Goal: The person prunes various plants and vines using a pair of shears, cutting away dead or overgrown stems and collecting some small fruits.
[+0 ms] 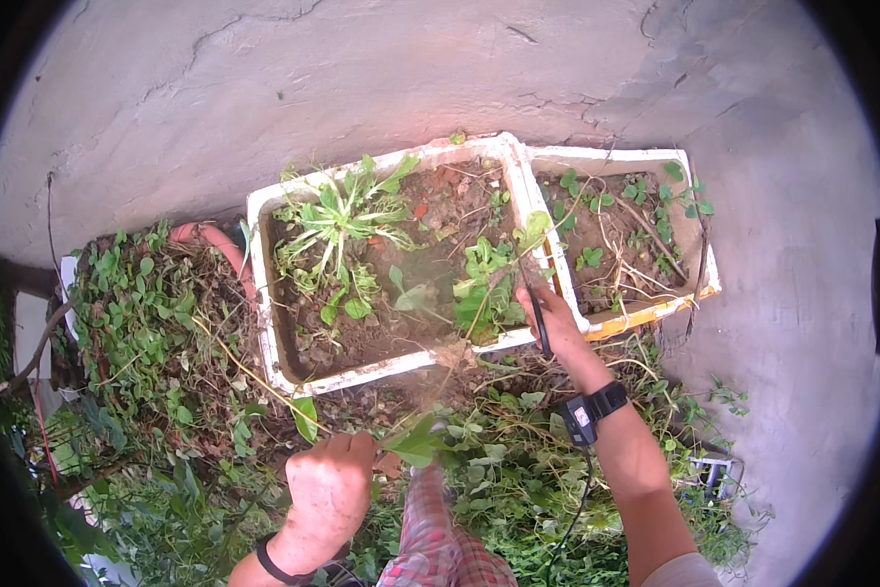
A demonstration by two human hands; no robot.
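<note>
My left hand (pixel 333 480) is closed in a fist around a thin plant stem. Broad green leaves (pixel 418 442) stick out on its right side, and a yellowish stalk (pixel 253 370) runs from the fist up to the left. Over the front right corner of the larger white foam planter box (pixel 381 380), my right hand (pixel 561 323) grips a slim black-handled tool (pixel 538 319). Its working end is blurred among stems, so its kind is unclear. Close to that hand grows a leafy green plant (pixel 480 286). A bushier plant (pixel 341 220) with pale ribs stands in the box's left part.
A second foam box (pixel 645 323) with soil, small plants and dry stalks adjoins on the right. A cracked plastered wall (pixel 411 73) rises behind. Vines (pixel 146 330) and a pinkish curved pipe (pixel 223 246) lie left. A cable (pixel 576 506) hangs from my right wrist device (pixel 579 418).
</note>
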